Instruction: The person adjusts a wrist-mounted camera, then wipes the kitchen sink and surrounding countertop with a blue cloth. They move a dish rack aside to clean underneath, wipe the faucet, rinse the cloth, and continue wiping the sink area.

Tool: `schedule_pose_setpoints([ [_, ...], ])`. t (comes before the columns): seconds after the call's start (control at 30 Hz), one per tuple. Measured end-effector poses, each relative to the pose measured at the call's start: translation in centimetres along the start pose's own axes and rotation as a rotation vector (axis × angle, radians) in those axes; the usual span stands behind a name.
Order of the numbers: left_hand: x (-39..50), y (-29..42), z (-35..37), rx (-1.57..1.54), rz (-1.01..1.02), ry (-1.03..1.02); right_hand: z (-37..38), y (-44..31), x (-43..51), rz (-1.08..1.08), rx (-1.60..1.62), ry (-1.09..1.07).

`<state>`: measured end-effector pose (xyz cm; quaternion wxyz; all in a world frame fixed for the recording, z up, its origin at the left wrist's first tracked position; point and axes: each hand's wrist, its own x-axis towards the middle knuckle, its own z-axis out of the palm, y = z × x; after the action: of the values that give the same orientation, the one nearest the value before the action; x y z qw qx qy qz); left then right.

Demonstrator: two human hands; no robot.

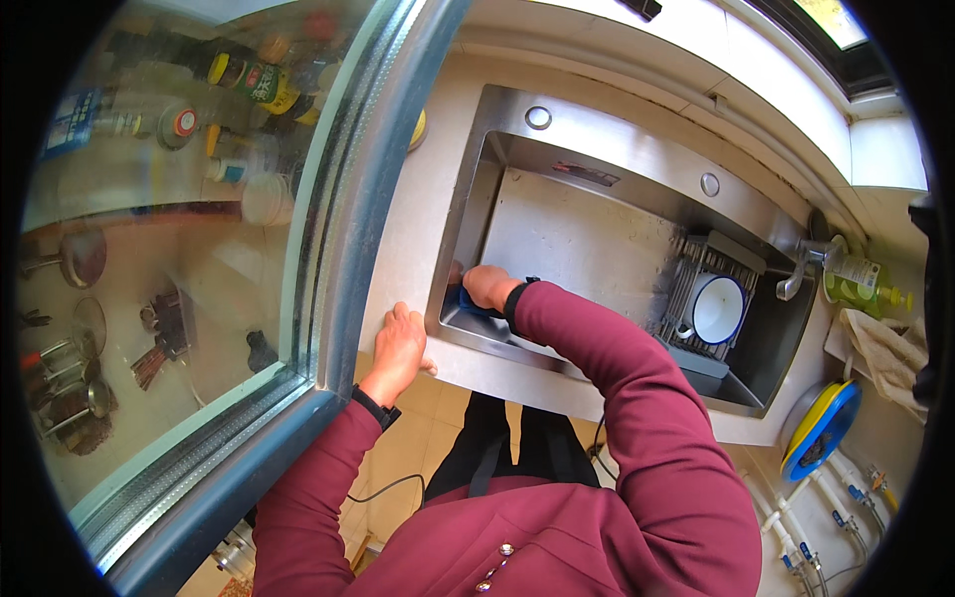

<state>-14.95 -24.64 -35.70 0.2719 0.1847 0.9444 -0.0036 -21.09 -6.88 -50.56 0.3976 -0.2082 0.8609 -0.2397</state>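
Note:
My right hand [489,286] is inside the stainless-steel sink [567,231], at its near left corner. It presses a blue cloth [467,301] against the sink wall; most of the cloth is hidden under my fingers. My left hand [401,345] rests on the front edge of the pale countertop [399,254], left of the sink, with nothing in it. At the sink's right end, a white enamel mug [718,309] with a blue rim lies on a metal rack [680,287].
An open window sash [365,201] stands close to my left arm. The faucet [802,269] projects over the sink's right side. A green dish-soap bottle [854,280], a beige towel [884,358] and hanging basins [824,433] are at the right. Pipes with valves [806,515] run below.

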Motion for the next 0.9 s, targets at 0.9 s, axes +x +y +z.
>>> schedule_pose_setpoints([
  [0.9,-0.1,0.4,-0.7,0.031,0.021,-0.003,-5.1,-3.8,-10.5,-0.576,0.089,0.255],
])
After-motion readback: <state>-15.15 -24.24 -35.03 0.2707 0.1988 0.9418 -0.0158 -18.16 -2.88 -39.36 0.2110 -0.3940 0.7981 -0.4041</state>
